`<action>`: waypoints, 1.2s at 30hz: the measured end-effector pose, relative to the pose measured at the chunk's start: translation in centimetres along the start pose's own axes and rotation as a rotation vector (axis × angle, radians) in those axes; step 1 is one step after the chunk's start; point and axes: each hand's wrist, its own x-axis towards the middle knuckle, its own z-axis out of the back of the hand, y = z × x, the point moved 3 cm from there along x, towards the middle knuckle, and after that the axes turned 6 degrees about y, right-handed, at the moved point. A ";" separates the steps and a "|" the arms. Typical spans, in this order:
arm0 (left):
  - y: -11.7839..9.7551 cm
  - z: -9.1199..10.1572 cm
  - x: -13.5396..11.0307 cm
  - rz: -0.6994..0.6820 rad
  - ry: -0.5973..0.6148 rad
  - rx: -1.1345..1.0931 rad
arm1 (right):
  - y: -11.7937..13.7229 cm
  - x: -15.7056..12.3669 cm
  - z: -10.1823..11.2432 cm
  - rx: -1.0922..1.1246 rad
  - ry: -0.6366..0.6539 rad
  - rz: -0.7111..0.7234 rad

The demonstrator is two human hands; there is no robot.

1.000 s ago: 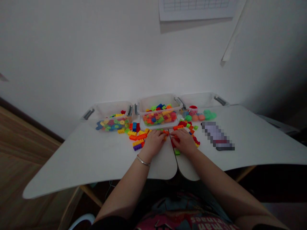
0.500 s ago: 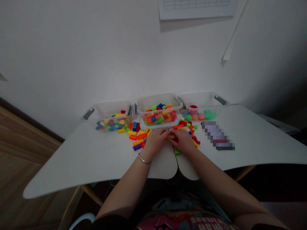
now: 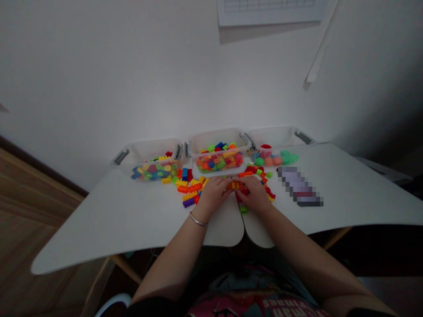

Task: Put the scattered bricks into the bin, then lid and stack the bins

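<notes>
At the middle of the table (image 3: 132, 220), before the centre bin (image 3: 220, 149): one orange brick piece (image 3: 235, 185), pinched between left hand (image 3: 213, 191) and right hand (image 3: 256, 193) amid loose bricks (image 3: 190, 190); a skewed squeeze is judged liable to pop it free.

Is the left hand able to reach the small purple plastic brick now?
Probably yes: the small purple plastic brick lies uncovered just beside the left hand, though that hand seems to hold an orange brick.
</notes>
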 end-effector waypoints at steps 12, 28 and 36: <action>0.5 0.3 -0.4 0.155 0.024 -0.204 | 0.0 0.1 0.2 0.066 0.041 -0.079; 3.7 5.6 0.9 0.292 -0.520 -0.304 | -0.7 -0.3 0.2 -0.008 0.031 -0.148; 7.0 9.5 5.8 0.505 -0.505 -0.084 | -1.0 -0.4 0.1 0.014 0.043 -0.145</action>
